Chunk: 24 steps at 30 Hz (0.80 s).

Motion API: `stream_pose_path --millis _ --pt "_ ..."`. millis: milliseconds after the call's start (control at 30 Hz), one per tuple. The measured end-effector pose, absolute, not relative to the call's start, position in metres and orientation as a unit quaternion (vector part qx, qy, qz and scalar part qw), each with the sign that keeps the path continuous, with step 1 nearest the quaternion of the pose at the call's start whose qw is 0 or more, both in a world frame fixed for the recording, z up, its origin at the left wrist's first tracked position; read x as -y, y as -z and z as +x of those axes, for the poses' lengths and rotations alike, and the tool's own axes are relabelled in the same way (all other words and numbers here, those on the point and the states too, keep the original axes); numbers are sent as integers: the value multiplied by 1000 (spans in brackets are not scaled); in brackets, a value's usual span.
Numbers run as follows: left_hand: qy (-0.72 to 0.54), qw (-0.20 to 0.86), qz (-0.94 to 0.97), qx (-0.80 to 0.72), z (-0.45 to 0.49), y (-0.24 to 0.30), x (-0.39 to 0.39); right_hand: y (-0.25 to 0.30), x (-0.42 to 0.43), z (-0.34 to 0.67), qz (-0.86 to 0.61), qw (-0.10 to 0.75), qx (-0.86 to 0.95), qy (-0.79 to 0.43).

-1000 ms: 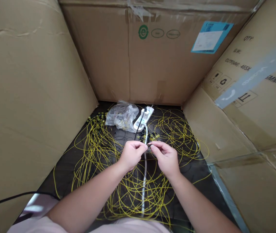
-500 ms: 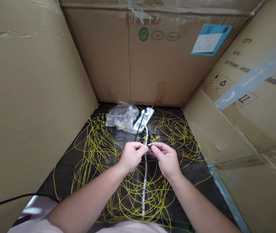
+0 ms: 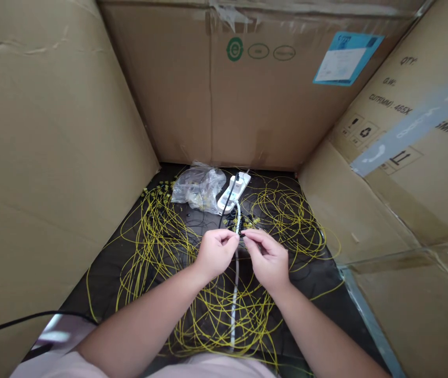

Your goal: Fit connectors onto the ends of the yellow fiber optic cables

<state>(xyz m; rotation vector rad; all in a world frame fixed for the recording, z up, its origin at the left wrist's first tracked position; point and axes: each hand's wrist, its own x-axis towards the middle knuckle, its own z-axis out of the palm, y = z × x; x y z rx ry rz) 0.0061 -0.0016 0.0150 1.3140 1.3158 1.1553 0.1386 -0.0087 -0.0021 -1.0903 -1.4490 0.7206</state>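
Observation:
My left hand [image 3: 216,254] is closed in a pinch, thumb against forefinger, near the middle of the view. Facing it, my right hand [image 3: 268,258] pinches too, its fingertips almost meeting the left ones. A tiny dark piece shows between the two sets of fingertips; it is too small to name. Below and around both hands lie loops of thin yellow cable [image 3: 157,247]. A white cord [image 3: 235,299] runs down between the wrists from a white power strip [image 3: 230,197]. Small black and yellow pieces [image 3: 253,222] lie just beyond my fingertips.
A crumpled clear plastic bag [image 3: 198,187] lies left of the power strip. Cardboard walls rise at the left [image 3: 51,157], the back [image 3: 184,105] and the right [image 3: 405,210]. A black cable [image 3: 31,316] crosses at the lower left. Dark sheeting [image 3: 106,286] covers the surface.
Both hands stay pinched almost in the same place, with my right fingers shifted slightly. The view has tilted a little, so the back wall's markings sit higher.

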Motion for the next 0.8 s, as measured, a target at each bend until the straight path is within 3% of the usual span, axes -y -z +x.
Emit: stream_pose_path --millis 367,800 --pt "-460 491 523 -524 6 -10 -1 4 5 140 -480 560 536 -411" --pt "-465 572 456 -499 6 -11 0 1 5 142 -485 549 525 -434"
